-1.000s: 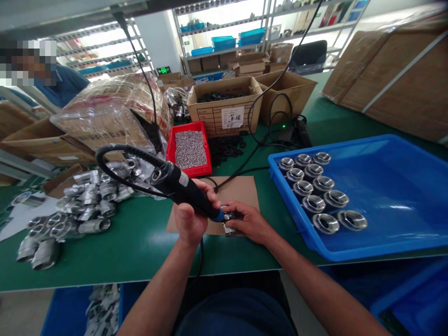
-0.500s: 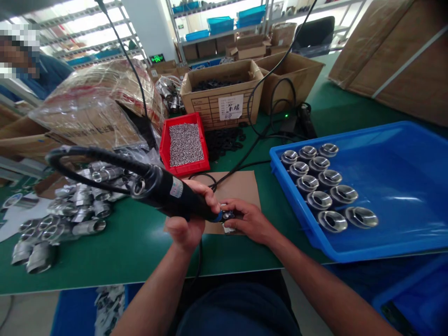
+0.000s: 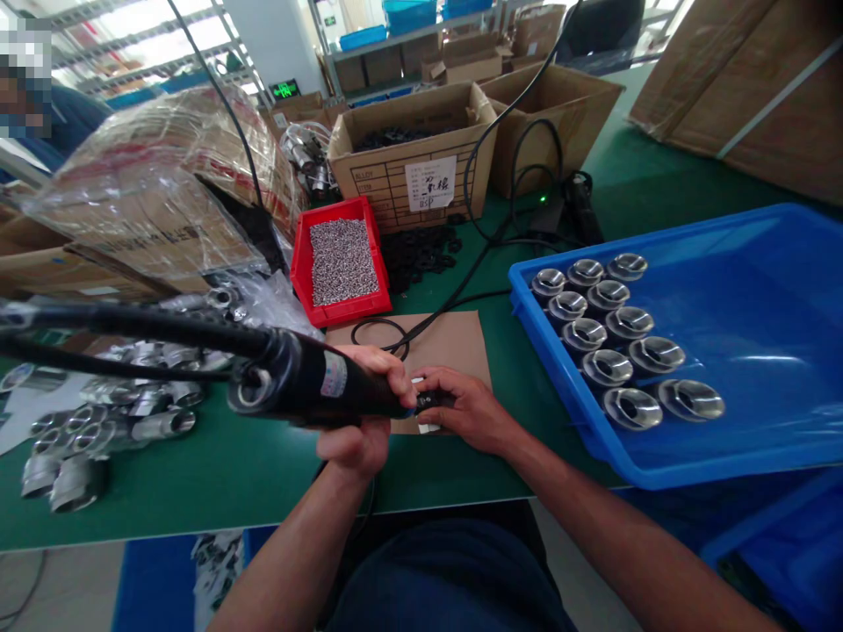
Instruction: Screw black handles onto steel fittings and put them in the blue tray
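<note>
Tool and fitting met over the cardboard sheet [image 3: 454, 347] near the front edge of the green bench [image 3: 217, 474]. Your left hand [image 3: 365, 404] was wrapped around the black electric screwdriver [image 3: 316, 386], its tip pointing right at a small dark fitting [image 3: 428, 402] that your right hand [image 3: 464, 408] pinched between fingers and thumb, just above the sheet. Compared with a second before, you had tipped the screwdriver from a steep slant to almost level, so its cable end swung low and left over the pile of steel pipe fittings [image 3: 98, 421] at the bench's left edge; both hands stayed on the same spot. The red bin of small screws [image 3: 342, 262] sat behind the cardboard, with loose black rings [image 3: 418, 250] beside it and an open carton [image 3: 412, 171] further back. At the right edge stood the blue tray [image 3: 757, 351], holding three rows of polished metal cups [image 3: 609, 320] in its left part.
</note>
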A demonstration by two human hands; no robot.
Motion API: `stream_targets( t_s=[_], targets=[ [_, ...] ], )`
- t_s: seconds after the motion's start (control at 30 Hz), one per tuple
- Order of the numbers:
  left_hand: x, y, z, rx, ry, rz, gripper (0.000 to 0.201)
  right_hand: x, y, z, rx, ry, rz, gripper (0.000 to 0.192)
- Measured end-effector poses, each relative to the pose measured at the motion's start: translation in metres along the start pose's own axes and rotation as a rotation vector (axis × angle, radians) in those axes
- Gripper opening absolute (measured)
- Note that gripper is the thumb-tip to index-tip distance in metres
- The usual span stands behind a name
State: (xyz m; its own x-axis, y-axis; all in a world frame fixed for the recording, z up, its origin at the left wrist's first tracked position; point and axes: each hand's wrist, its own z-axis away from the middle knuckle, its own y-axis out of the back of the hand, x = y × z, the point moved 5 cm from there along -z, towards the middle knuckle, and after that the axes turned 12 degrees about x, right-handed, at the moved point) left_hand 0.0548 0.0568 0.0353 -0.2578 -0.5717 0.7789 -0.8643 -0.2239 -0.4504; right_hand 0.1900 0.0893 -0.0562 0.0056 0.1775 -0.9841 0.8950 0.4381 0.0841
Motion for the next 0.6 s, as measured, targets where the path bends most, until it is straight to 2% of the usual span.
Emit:
stream_targets(
  t_s=[0.1,0.27,0.6],
  targets=[
    [0.005,-0.003,-0.005,0.026,0.024,0.017,0.067,0.003,-0.001,0.001,-0.002,-0.024,-0.036,0.033],
    [0.015,-0.01,-0.014,0.062,-0.037,0.044,0.073,0.007,0.0,0.001,0.017,-0.031,-0.057,0.029],
    [0.0,-0.009,-0.014,0.047,-0.01,0.034,0.067,0.004,0.0,0.0,0.018,0.009,-0.03,0.032]
  ],
)
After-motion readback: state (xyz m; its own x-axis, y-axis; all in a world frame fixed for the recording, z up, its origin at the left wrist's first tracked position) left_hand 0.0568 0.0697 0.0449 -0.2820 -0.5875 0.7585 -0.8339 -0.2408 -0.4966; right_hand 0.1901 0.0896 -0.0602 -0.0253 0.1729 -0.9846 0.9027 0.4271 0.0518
